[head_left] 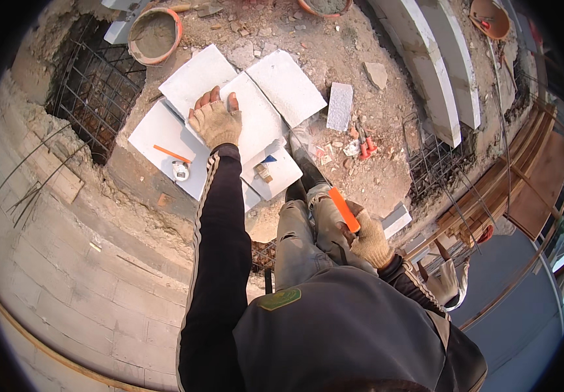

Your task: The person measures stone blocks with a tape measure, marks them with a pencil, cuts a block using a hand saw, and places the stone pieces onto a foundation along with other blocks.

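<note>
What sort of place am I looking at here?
Most likely a building site: a grid of bare steel bars shows at the left, an orange-rimmed bucket holds what looks like grey mortar, and white blocks lie on rubble-strewn ground.

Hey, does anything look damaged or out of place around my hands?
Yes. The white blocks around your left hand lie askew, at uneven angles. Your trousers look torn near one knee. To the left, a rough-edged pit exposes a rebar grid, perhaps just unfinished work.
</note>
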Action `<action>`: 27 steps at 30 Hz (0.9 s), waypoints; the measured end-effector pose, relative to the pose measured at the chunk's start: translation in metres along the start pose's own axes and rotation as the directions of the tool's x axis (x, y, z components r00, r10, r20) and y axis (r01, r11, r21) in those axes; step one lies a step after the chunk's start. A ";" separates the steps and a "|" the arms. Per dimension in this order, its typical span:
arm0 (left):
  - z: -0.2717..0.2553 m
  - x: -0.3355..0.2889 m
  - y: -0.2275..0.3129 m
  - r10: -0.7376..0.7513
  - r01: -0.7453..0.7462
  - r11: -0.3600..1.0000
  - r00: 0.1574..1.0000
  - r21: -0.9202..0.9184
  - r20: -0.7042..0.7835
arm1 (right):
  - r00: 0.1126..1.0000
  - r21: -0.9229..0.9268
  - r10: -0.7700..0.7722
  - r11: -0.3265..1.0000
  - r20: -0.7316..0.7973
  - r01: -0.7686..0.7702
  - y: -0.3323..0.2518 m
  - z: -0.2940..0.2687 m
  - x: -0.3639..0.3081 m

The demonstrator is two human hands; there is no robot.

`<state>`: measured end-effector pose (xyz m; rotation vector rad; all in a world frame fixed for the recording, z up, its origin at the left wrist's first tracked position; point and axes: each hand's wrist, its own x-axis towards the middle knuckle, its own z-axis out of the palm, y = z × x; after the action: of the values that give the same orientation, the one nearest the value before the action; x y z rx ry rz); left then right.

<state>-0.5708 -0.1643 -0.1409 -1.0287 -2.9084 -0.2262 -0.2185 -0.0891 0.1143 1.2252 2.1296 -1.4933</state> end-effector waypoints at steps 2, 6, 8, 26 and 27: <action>-0.003 -0.006 0.001 0.007 -0.007 1.000 1.000 0.022 0.018 | 1.000 0.102 0.010 0.995 -0.011 -0.009 0.029 0.025 0.045; 0.008 -0.005 0.005 0.043 -0.044 0.999 0.999 -0.008 -0.012 | 1.000 -0.192 0.029 0.981 -0.004 -0.030 0.069 0.068 0.183; 0.008 -0.009 0.012 0.009 -0.010 1.000 1.000 0.026 0.012 | 0.999 -0.198 -0.041 0.979 -0.009 0.038 0.079 0.069 0.194; 0.007 -0.009 0.006 0.058 -0.057 0.997 0.998 0.049 -0.024 | 0.988 -0.431 -0.152 0.892 -0.007 0.134 0.237 0.068 0.170; 0.008 -0.006 0.006 0.048 -0.048 0.997 0.999 0.059 -0.013 | 0.978 -0.479 -0.210 0.860 -0.020 0.175 0.250 0.071 0.200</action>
<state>-0.5623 -0.1626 -0.1490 -1.0819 -2.8554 -0.1443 -0.1685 -0.0257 -0.2035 0.9161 2.5241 -0.9015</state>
